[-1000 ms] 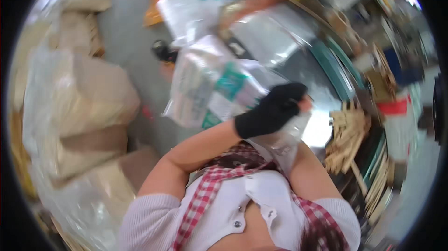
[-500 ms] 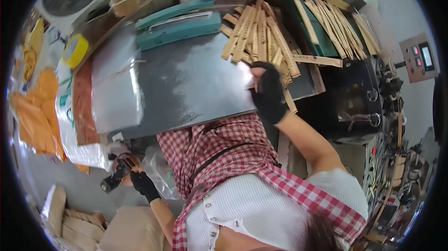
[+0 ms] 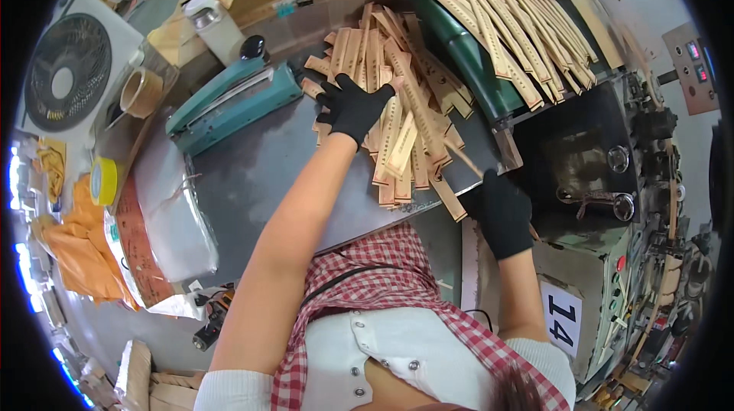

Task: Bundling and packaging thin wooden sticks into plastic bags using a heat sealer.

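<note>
A loose pile of wooden rulers (image 3: 394, 124), thin pale strips with dark printed marks, lies on the dark tabletop (image 3: 267, 159). My left hand (image 3: 355, 109), in a black fingerless glove, rests open on the pile's left side with its fingers spread. Lower right, past the table's front edge, my right hand (image 3: 501, 212) in a matching glove is closed around one wooden ruler (image 3: 465, 160). That ruler is seen nearly edge-on, and its far end reaches the pile. The right fingertips are mostly hidden.
More wooden rulers (image 3: 527, 36) lie fanned on a green surface (image 3: 451, 44) at the back right. A teal bag sealer (image 3: 237, 105) stands left of the pile, near clear plastic film (image 3: 172, 208). Yellow tape (image 3: 103, 181) hangs at the left edge; a black box (image 3: 581, 151) stands right.
My left hand has come up from beside a dark tool below the table onto the pile. The right hand has moved from the pile toward me and right, now holding a ruler. The view has shifted.
</note>
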